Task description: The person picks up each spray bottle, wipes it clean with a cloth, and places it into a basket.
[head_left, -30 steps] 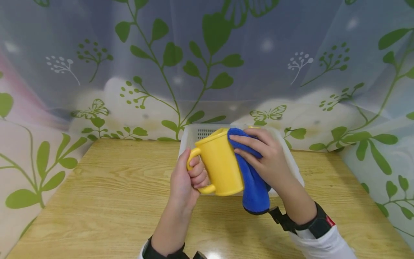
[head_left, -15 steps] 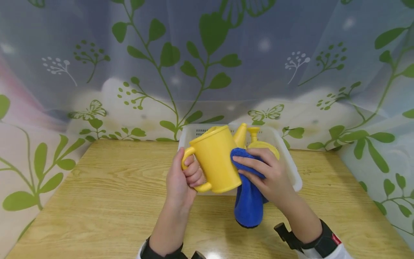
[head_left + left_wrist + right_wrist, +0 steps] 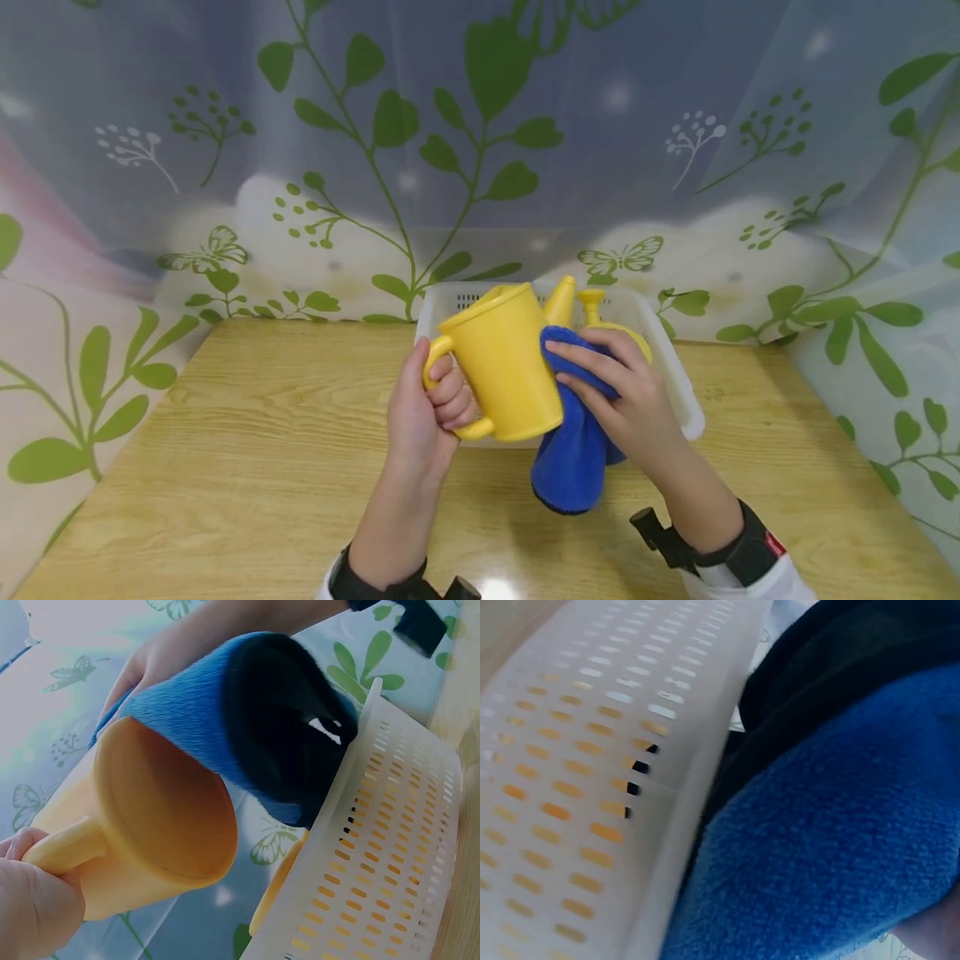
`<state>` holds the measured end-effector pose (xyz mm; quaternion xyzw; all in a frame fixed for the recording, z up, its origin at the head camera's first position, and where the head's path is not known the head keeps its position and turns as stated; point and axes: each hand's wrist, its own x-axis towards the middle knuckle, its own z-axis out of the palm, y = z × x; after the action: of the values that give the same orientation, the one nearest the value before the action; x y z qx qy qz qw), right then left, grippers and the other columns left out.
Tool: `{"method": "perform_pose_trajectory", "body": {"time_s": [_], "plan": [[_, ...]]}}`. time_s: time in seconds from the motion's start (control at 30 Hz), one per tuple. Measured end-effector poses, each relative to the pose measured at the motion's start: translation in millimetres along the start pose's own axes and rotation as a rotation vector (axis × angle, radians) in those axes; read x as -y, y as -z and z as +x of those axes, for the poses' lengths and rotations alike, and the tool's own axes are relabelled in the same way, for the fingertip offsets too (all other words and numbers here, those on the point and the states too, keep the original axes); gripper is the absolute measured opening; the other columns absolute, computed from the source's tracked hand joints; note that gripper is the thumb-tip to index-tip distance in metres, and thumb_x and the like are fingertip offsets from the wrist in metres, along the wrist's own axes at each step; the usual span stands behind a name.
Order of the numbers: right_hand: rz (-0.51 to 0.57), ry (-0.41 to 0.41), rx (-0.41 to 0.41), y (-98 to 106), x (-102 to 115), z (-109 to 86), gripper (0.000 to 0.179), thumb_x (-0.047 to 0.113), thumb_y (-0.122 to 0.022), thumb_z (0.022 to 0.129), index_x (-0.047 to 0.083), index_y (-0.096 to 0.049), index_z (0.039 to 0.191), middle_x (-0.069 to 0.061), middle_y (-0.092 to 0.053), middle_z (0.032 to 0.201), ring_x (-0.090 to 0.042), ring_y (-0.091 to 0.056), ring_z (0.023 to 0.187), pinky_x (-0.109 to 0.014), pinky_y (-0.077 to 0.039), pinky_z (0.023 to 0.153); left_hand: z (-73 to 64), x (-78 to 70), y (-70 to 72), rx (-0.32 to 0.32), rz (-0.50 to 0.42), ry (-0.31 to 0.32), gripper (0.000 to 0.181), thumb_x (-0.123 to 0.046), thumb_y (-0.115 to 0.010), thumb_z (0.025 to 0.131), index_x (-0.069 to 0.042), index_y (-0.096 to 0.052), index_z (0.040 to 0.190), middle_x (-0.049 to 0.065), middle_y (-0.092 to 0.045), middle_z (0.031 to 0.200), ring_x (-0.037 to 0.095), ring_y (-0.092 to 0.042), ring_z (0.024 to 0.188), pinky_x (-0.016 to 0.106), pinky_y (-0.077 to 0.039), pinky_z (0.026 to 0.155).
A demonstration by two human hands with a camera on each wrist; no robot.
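Observation:
My left hand [image 3: 431, 408] grips the handle of a yellow watering can [image 3: 504, 367], which is held tilted above a white basket. In the left wrist view, the underside of the watering can [image 3: 169, 802] faces the camera. My right hand [image 3: 630, 400] holds a folded blue cloth [image 3: 570, 458] against the can's right side, below the spout [image 3: 560, 302]. The cloth's loose end hangs down in front of the basket. Blue cloth [image 3: 840, 825] with a dark edge fills much of the right wrist view, and only a bit of hand shows there.
The white slotted basket [image 3: 686, 400] stands on a wooden table [image 3: 285, 442], near the patterned curtain [image 3: 480, 150] at the back. Another yellow item with a flared top [image 3: 591, 302] lies inside the basket, partly hidden by my right hand.
The cloth has slid down from the can's upper right side, uncovering the spout, then moved up slightly. The can has shifted a little up and left. Both hands keep their holds.

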<state>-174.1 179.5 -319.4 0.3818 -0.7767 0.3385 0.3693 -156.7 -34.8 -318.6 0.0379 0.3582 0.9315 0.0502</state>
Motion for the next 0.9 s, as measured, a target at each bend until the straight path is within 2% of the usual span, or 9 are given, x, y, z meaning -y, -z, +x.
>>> {"method": "perform_pose_trajectory", "body": {"time_s": [0.13, 0.27, 0.37, 0.53, 0.77, 0.9], "plan": [[-0.028, -0.009, -0.011, -2.8, -5.1, 14.1, 0.039, 0.037, -0.053, 0.097, 0.005, -0.070, 0.111, -0.018, -0.062, 0.106, -0.030, -0.059, 0.098, -0.019, -0.044, 0.092, -0.4, 1.3, -1.0, 0.014, 0.000, 0.006, 0.049, -0.035, -0.024, 0.106, -0.021, -0.033, 0.061, -0.013, -0.031, 0.043, 0.002, -0.022, 0.039, 0.017, -0.015, 0.043], [-0.047, -0.059, -0.021, -5.1, -10.8, 28.6, 0.025, 0.018, -0.066, 0.091, 0.005, -0.070, 0.112, -0.018, -0.062, 0.108, -0.031, -0.060, 0.098, -0.033, -0.049, 0.086, -0.4, 2.9, -2.0, 0.038, 0.009, 0.012, 0.048, -0.035, -0.023, 0.106, -0.020, -0.033, 0.061, -0.012, -0.029, 0.044, 0.003, -0.020, 0.039, 0.017, -0.014, 0.043], [-0.075, -0.134, -0.001, -5.1, -12.5, 36.2, 0.029, 0.005, -0.071, 0.085, 0.007, -0.070, 0.115, -0.017, -0.062, 0.110, -0.030, -0.060, 0.101, -0.042, -0.050, 0.085, -0.3, 4.5, -2.7, 0.046, 0.019, 0.014, 0.049, -0.036, -0.022, 0.106, -0.020, -0.032, 0.061, -0.012, -0.027, 0.045, 0.003, -0.020, 0.040, 0.017, -0.015, 0.044], [-0.131, -0.226, 0.049, -5.4, -13.7, 39.0, 0.028, 0.009, -0.067, 0.090, 0.008, -0.069, 0.118, -0.017, -0.062, 0.112, -0.031, -0.058, 0.104, -0.046, -0.049, 0.090, -0.7, 6.4, -3.9, 0.040, 0.035, -0.004, 0.048, -0.036, -0.022, 0.106, -0.020, -0.032, 0.062, -0.011, -0.027, 0.045, 0.004, -0.020, 0.040, 0.017, -0.015, 0.044], [-0.139, -0.184, 0.039, -4.1, -14.0, 29.2, 0.028, 0.003, -0.068, 0.088, 0.005, -0.069, 0.116, -0.019, -0.061, 0.108, -0.034, -0.058, 0.102, -0.048, -0.048, 0.089, -1.1, 7.3, -5.4, 0.000, 0.028, -0.001, 0.048, -0.037, -0.026, 0.106, -0.021, -0.033, 0.062, -0.014, -0.032, 0.043, 0.001, -0.024, 0.038, 0.017, -0.017, 0.043], [-0.120, -0.150, 0.025, -2.7, -14.4, 20.7, 0.031, 0.000, -0.070, 0.084, 0.006, -0.070, 0.115, -0.017, -0.061, 0.105, -0.030, -0.058, 0.097, -0.042, -0.048, 0.084, -1.4, 7.8, -5.1, -0.012, 0.017, -0.002, 0.048, -0.037, -0.027, 0.106, -0.021, -0.033, 0.061, -0.013, -0.032, 0.043, 0.001, -0.024, 0.038, 0.017, -0.016, 0.043]]}}
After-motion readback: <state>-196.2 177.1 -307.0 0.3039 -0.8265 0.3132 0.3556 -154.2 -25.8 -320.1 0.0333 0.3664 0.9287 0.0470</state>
